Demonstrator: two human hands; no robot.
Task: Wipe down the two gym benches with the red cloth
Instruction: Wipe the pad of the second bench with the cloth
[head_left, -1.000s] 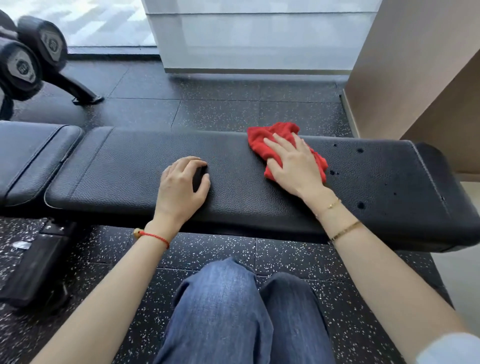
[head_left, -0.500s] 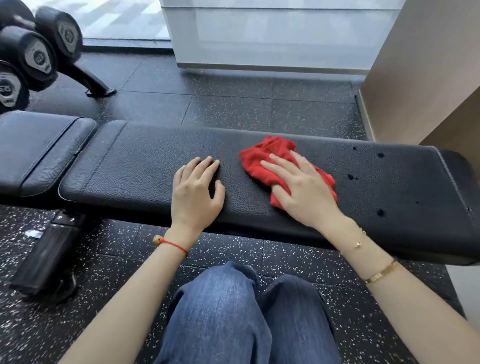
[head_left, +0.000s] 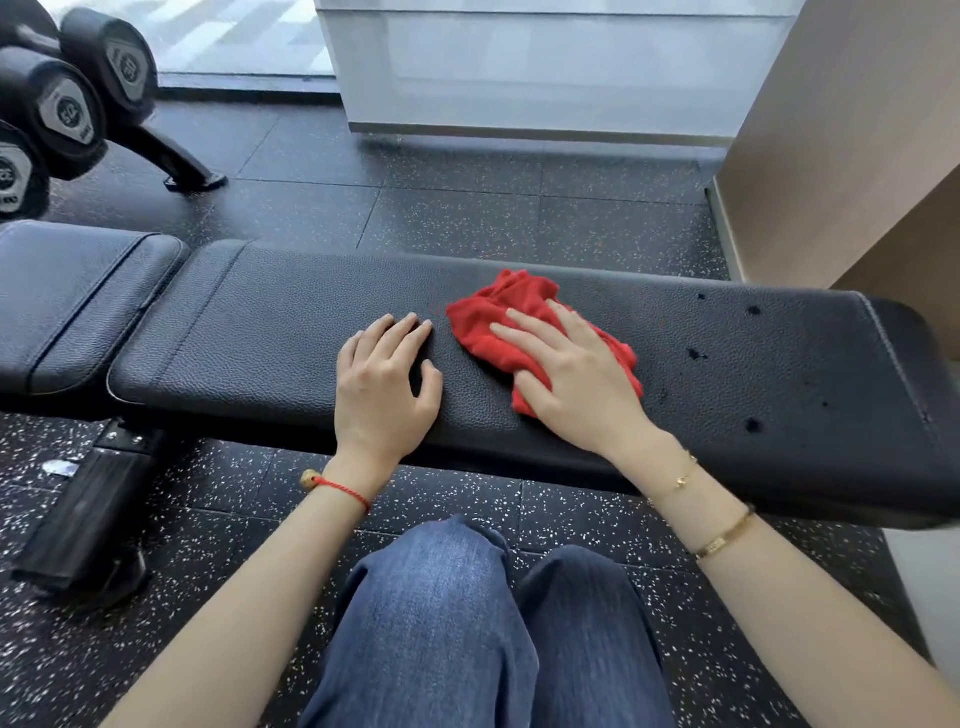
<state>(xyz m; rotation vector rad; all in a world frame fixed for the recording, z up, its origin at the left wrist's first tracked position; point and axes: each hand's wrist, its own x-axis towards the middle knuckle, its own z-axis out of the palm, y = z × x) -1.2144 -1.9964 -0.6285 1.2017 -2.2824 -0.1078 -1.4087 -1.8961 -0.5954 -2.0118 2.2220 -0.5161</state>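
Note:
A long black padded gym bench (head_left: 270, 332) runs across the view in front of my knees. A crumpled red cloth (head_left: 493, 317) lies on its top near the middle. My right hand (head_left: 576, 379) presses flat on the cloth with straight fingers. My left hand (head_left: 382, 384) rests flat on the bare pad just left of the cloth, fingertips a little apart from it. The seat pad (head_left: 72, 291) of the bench adjoins on the left. Small dark holes (head_left: 696, 354) mark the pad's right part.
Dumbbells (head_left: 62, 98) on a rack with a black foot (head_left: 182, 166) stand at the far left. The bench's black base (head_left: 78, 519) sits on the speckled rubber floor. A beige wall (head_left: 841, 156) rises at the right, a white panel (head_left: 545, 67) behind.
My right hand has slid the red cloth leftward along the pad, closer to my left hand. The left hand's fingers have straightened from curled to flat.

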